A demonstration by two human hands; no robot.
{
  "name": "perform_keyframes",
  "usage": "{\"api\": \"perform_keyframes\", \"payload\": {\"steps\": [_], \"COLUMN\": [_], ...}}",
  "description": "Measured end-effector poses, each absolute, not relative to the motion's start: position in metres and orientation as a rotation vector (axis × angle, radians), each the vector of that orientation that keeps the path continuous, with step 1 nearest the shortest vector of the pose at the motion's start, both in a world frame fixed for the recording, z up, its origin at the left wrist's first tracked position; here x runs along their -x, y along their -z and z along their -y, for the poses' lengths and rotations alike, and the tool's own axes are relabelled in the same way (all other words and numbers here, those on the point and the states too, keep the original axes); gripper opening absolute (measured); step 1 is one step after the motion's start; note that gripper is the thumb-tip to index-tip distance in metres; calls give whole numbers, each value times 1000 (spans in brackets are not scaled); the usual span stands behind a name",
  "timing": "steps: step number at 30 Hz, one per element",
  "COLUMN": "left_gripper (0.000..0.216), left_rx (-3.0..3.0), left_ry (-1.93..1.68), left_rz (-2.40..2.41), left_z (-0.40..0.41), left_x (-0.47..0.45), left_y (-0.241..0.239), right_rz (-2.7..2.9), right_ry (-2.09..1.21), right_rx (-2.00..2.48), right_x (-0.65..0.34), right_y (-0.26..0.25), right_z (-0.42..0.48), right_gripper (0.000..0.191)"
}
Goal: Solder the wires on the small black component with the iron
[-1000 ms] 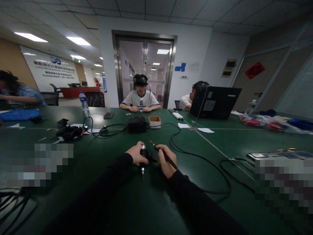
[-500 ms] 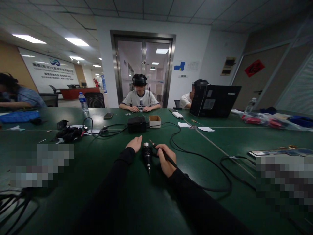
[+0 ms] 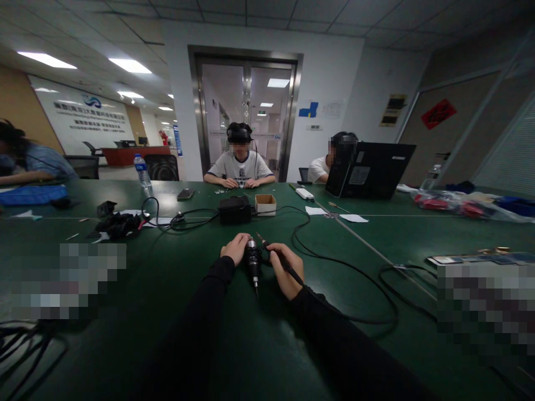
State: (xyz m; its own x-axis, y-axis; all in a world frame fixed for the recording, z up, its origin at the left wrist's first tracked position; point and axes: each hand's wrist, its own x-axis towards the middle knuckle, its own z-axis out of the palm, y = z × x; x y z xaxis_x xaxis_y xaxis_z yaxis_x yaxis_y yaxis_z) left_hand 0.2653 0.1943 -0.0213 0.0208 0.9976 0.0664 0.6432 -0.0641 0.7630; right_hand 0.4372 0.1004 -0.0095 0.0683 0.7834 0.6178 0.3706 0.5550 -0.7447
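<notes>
In my right hand is a soldering iron, gripped like a pen, its tip pointing up and away from me. Between my hands is a black, screwdriver-shaped power tool, with a silver collar at the far end and a thin bit toward me. My left hand has its curled fingertips against that silver end; a small part there is too tiny to make out. The iron's tip is just right of the collar, with a small gap visible. A black cable trails from the iron.
Ahead are a black box and a small open cardboard box. Black cables loop to the right. Dark parts lie left, papers and a laptop right. A person sits opposite.
My left hand has moved right and slightly forward, and its fingertips now meet the silver end of the black tool. The right hand keeps its grip on the soldering iron.
</notes>
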Motion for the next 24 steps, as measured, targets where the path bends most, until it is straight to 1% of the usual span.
{"api": "perform_keyframes", "payload": {"steps": [4, 12, 16, 24], "left_gripper": [35, 33, 30, 27], "left_rx": [-1687, -1635, -1567, -1487], "left_ry": [-1028, -1168, -1245, -1331], "left_rz": [-1532, -1299, -1136, -1037], "left_z": [-195, -203, -208, -205], "left_x": [-267, -265, -264, -265], "left_y": [31, 39, 43, 41], "right_rz": [1535, 1568, 1614, 1678], "right_ry": [-383, -295, -232, -170], "right_rx": [1020, 1018, 1027, 1003], "right_x": [-437, -435, -436, -435], "right_y": [9, 6, 4, 4], "right_z": [-100, -99, -96, -96], "right_gripper": [18, 17, 20, 20]}}
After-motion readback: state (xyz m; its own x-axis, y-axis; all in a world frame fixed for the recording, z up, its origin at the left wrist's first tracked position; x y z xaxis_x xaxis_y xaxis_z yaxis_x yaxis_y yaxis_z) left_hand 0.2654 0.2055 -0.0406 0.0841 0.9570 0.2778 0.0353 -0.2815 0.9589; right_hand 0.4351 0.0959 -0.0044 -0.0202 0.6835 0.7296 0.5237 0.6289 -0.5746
